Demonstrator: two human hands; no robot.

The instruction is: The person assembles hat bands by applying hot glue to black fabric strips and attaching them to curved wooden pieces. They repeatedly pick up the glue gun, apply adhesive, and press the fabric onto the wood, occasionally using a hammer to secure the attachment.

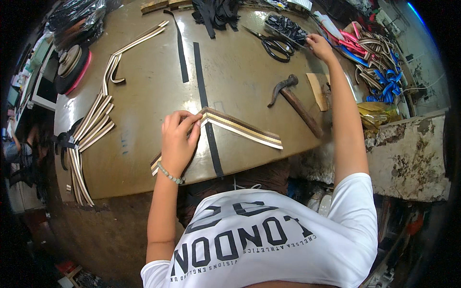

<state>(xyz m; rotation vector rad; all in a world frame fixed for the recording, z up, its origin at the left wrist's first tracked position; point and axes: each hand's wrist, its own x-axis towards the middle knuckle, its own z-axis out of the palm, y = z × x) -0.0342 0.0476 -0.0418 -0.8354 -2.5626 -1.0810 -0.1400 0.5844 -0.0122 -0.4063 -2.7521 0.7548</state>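
Observation:
My left hand (178, 139), a bead bracelet at its wrist, pinches a brown, cream and white striped strap (247, 128) at its bend. The strap forms an angle, one arm running right across the tabletop and the other passing under my hand toward the near edge. Beneath the bend lies a long black strap (201, 81), running from far to near. My right hand (319, 47) is stretched to the far right, fingers closed beside a clear tray (303, 44) of small black plastic pieces (287, 28). Whatever those fingertips hold is too small to make out.
A claw hammer (301, 104) and black-handled scissors (275, 48) lie right of centre. Bundled striped straps (96, 122) are at left, another black strap (181, 50) and black strips (216, 14) at the back. Colourful straps (379, 55) pile up beyond my right arm.

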